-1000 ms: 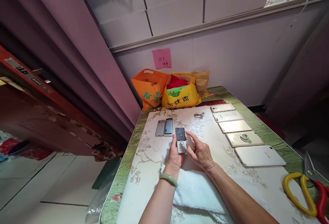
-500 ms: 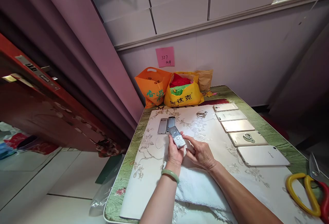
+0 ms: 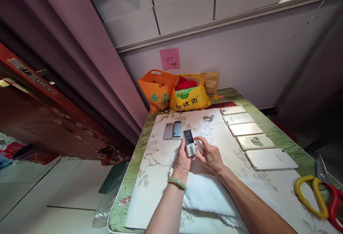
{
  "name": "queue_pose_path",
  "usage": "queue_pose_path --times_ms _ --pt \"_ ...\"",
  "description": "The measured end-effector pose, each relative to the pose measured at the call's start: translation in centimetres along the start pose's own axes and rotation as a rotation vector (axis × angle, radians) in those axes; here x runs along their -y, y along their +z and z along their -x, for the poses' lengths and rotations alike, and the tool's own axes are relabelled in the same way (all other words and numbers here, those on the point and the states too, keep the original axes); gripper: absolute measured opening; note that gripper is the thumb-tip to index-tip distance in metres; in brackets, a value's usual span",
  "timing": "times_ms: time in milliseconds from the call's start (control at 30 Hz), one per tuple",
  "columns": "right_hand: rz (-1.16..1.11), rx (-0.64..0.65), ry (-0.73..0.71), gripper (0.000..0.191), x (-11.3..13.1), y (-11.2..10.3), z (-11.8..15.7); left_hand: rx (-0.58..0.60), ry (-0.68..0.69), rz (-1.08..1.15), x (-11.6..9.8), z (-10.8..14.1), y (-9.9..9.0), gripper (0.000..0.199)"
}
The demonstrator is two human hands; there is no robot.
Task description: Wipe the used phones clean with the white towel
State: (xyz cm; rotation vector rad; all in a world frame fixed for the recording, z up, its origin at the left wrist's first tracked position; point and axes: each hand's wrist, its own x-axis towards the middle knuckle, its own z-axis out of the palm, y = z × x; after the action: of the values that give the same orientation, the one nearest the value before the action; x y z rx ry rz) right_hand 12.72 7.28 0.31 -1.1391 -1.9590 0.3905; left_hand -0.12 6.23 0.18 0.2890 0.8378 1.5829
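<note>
My left hand (image 3: 182, 160) is wrapped round a small silver keypad phone (image 3: 189, 143), its dark screen and keys facing up. Curled fingers of my right hand (image 3: 210, 156) touch the right edge of that phone near its keys. Two more small phones, a silver one (image 3: 168, 131) and a blue-grey one (image 3: 177, 129), lie side by side just beyond my left hand. Under my wrists is a white cloth (image 3: 209, 194). A green bangle (image 3: 177, 183) circles my left wrist.
Several smartphones lie in a column at the right, the nearest a white one (image 3: 271, 159). Scissors (image 3: 318, 198) are at the right edge. An orange bag (image 3: 158, 89) and a yellow bag (image 3: 190, 100) stand at the back. Thin-framed glasses (image 3: 208, 118) lie before them.
The held phone has turned more upright and moved slightly right and away from the two small phones, so the blue-grey one shows fully. My right hand has closed in on its edge.
</note>
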Motion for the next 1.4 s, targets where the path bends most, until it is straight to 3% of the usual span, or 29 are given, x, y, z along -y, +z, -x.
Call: queue_pose_path --times_ms 167,333,567,700,833,933,1133,1400 --pt "-0.015 -0.088 0.077 0.055 -0.2 0.0 -0.3 0.063 -0.008 -0.122 0.1 0.6 0.7 0.038" --pt "-0.051 -0.052 0.128 0.046 -0.3 -0.4 -0.4 0.107 -0.014 -0.121 0.1 0.7 0.8 0.040" --pt "-0.039 0.042 0.016 0.052 0.2 -0.3 -0.1 0.005 -0.053 0.101 0.0 -0.3 0.3 0.034" --pt "-0.048 0.111 -0.027 0.047 0.2 -0.3 0.0 -0.068 -0.031 0.159 -0.3 -0.4 0.4 0.031" --pt "-0.065 0.161 -0.042 0.054 0.1 -0.3 0.0 -0.116 -0.027 0.196 -0.4 -0.4 0.4 0.033" --pt "-0.075 0.192 -0.073 0.058 0.1 -0.2 0.1 -0.117 -0.056 0.189 -0.3 -0.4 0.4 0.038" --pt "-0.076 0.171 -0.035 0.048 0.1 -0.2 0.2 -0.065 -0.063 0.203 -0.1 -0.6 -0.1 0.040" --pt "-0.130 0.251 -0.102 0.043 0.4 -0.3 0.3 -0.058 -0.107 0.131 -0.2 -0.3 -0.3 0.053"
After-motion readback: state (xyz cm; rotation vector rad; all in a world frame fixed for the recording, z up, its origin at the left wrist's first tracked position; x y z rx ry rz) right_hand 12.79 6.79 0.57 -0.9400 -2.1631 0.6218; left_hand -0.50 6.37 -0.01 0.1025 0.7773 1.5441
